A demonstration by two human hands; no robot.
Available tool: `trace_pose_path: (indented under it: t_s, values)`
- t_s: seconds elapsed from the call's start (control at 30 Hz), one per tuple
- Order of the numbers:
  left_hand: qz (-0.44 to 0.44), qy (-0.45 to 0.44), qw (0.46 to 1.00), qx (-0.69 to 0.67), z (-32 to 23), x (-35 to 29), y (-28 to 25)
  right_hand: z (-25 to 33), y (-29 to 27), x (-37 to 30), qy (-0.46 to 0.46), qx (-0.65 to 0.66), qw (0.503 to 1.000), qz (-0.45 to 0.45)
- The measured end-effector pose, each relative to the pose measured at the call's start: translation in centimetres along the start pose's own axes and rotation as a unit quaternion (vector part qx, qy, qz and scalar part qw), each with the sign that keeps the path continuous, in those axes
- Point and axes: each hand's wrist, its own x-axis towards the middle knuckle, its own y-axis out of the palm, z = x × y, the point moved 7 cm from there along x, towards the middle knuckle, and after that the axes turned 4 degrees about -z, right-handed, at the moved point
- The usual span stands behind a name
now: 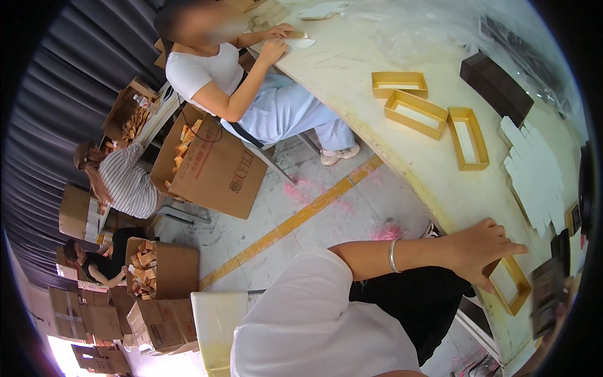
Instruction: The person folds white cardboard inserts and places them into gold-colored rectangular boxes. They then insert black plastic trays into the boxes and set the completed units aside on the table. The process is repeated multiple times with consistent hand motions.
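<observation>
My left hand (480,252), with a silver bangle at the wrist, is at the near end of the table. Its thumb and fingers are around one end of an open, shallow gold box (514,288) with a pale inside. Beside that box, a dark brown box-like piece (548,295) stands blurred at the right rim. Only a smeared strip of my right hand (556,344) shows below this dark piece; its fingers cannot be made out. Farther along the table lie more open gold boxes: one (399,84) at the back, one (416,114) overlapping it, and one (468,139) nearer.
A stack of white card pieces (535,173) and a row of dark boxes (496,87) lie on the table (352,75), with clear plastic sheeting (433,31) behind. A seated co-worker (204,75) handles a small piece across the table. Large cartons (220,169) stand on the floor.
</observation>
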Motion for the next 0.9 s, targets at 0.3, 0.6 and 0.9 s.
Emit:
trace_pose_path:
  t_s: [0.3, 0.6, 0.9]
  values:
    - [-0.020, 0.028, 0.999, 0.002, 0.0, -0.2, 0.2, -2.1, 7.5, 3.2, -0.076, -0.359, 0.929, 0.044]
    - [0.013, 0.004, 0.997, -0.070, 0.4, 0.2, 0.1, 0.5, 6.7, -1.4, -0.226, -0.411, 0.838, 0.280]
    - [0.004, 0.037, 0.998, -0.045, 0.2, -0.2, -0.1, -3.6, 6.7, -2.9, 0.012, -0.446, 0.862, 0.241]
